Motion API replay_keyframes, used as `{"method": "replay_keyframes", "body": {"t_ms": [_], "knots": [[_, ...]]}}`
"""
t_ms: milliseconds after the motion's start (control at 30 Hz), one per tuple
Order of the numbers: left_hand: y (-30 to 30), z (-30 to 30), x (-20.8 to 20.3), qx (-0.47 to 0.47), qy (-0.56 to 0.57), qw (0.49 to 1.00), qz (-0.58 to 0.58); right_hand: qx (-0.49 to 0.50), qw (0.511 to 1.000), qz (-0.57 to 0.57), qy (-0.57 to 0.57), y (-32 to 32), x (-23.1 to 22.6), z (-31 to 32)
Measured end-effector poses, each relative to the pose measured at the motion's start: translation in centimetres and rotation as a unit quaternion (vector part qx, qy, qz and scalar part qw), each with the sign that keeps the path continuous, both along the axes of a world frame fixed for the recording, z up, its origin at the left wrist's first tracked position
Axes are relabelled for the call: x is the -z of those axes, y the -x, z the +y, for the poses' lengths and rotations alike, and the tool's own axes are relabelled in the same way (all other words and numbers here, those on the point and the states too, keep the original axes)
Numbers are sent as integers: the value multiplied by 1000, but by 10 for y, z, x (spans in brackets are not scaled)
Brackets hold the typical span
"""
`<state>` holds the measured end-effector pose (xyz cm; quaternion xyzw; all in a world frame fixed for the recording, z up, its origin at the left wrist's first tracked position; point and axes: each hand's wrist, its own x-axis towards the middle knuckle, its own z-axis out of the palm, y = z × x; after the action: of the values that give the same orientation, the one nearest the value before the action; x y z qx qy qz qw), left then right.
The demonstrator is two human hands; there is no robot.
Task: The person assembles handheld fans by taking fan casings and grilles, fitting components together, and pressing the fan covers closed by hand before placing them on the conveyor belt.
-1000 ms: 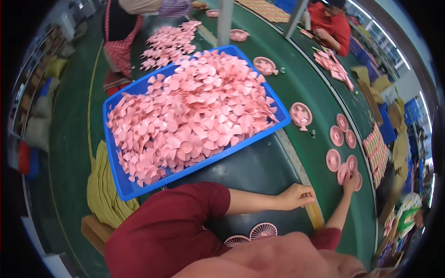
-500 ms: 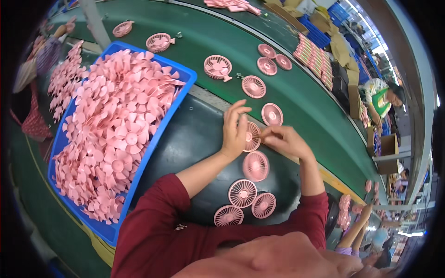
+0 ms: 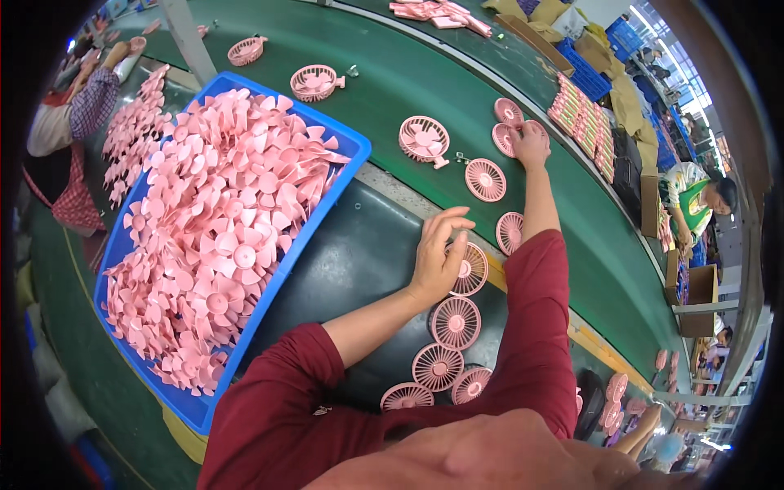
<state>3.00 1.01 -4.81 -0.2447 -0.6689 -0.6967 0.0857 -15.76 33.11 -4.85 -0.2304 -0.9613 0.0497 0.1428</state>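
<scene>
My right hand (image 3: pixel 532 149) is stretched out over the green belt, its fingers closed on the edges of a round pink fan grille (image 3: pixel 536 127). Two more grilles lie against that one, among them an upper one (image 3: pixel 508 111). Nearer to me, my left hand (image 3: pixel 437 260) is half curled with thumb and fingers apart, beside a slotted pink grille (image 3: pixel 469 269) and partly covering its left edge. Below it on the dark work surface, a pink grille (image 3: pixel 456 322) and several others lie in a loose chain toward my body.
A blue bin (image 3: pixel 357 147) heaped with pink fan blades (image 3: pixel 237 237) stands at my left. The green belt (image 3: pixel 367 82) carries open fan housings with blades (image 3: pixel 424 139) and single grilles. A metal post (image 3: pixel 181 41) rises behind the bin. Other people work left and right.
My right hand has left the grille near my left hand and reached out to the cluster on the belt. The left hand stays beside its grille. The view has shifted slightly.
</scene>
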Motion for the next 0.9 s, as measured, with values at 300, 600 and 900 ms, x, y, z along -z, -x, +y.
{"method": "replay_keyframes", "body": {"t_ms": [300,600,900], "knots": [[7,0,2,-29,-30,999,31,-294,950,58,82,-133,-11,-48],[21,-6,-16,-51,-47,996,58,-319,896,-57,304,-259,-67,-119],[136,35,-21,-71,194,950,235,-201,973,-4,113,-210,-28,-103]]}}
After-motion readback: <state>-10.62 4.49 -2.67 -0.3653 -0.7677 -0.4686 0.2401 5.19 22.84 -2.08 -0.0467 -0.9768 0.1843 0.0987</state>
